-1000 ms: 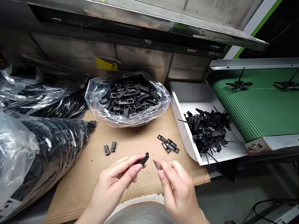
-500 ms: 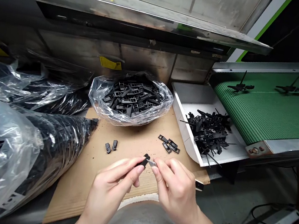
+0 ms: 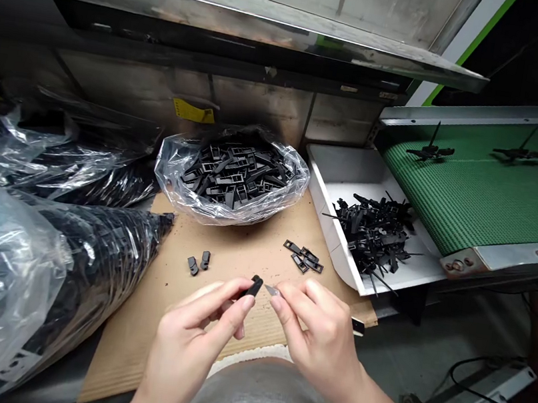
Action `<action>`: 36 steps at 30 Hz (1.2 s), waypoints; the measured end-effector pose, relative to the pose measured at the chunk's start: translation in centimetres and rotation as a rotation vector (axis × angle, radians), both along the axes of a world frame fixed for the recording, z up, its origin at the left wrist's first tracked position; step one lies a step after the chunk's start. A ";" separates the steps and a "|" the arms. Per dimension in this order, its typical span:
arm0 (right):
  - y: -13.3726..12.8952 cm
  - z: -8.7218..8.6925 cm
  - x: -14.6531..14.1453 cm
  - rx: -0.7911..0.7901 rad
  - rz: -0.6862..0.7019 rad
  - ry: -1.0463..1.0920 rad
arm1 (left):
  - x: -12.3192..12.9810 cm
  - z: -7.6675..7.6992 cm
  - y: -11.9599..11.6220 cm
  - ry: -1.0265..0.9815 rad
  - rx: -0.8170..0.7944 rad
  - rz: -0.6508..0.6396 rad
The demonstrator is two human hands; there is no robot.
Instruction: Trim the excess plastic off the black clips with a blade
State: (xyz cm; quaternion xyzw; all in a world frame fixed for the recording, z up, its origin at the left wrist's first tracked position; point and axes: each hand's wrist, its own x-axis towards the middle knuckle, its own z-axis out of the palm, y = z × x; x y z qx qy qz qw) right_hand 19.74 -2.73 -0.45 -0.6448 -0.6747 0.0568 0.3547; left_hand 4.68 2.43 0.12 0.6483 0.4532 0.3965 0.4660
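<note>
Between the thumb and fingers of my left hand point(image 3: 201, 336) is a small black plastic part point(image 3: 253, 286), its rounded end pointing up and away from me. My right hand point(image 3: 317, 336) grips a craft knife point(image 3: 272, 290); the pointed blade shows past the fingertips, and a dark handle end sticks out behind the hand. A small gap separates the blade tip from the part. On the cardboard point(image 3: 137, 337) beyond my left hand lie two small black clips point(image 3: 199, 262). Several flat black pieces with rectangular openings point(image 3: 304, 257) lie in a cluster beyond my right hand.
A plastic bag point(image 3: 169, 190) full of black parts stands at the back. Filled bags point(image 3: 101, 271) crowd the left. To the right, a white tray point(image 3: 318, 175) holds tangled black mouldings, below a green conveyor belt point(image 3: 492, 194) carrying more. A metal shelf point(image 3: 255, 21) overhangs the back.
The blade has come away from the black part, opening a small gap. My left hand has shifted slightly left with the part. The whole view has also shifted a little.
</note>
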 end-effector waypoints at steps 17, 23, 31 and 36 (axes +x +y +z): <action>0.4 0.0 -0.6 0.019 0.020 -0.091 | -0.3 -0.3 -0.3 0.028 -0.004 -0.055; 1.9 -0.9 3.0 0.085 -0.221 -0.020 | -0.3 0.0 -0.8 0.038 -0.012 -0.066; 1.6 0.0 2.2 -0.143 0.010 0.568 | -0.3 -0.1 -0.4 -0.005 -0.162 -0.074; 2.3 0.7 0.1 -0.276 0.159 0.865 | 0.0 -0.5 -0.4 -0.082 -0.264 -0.086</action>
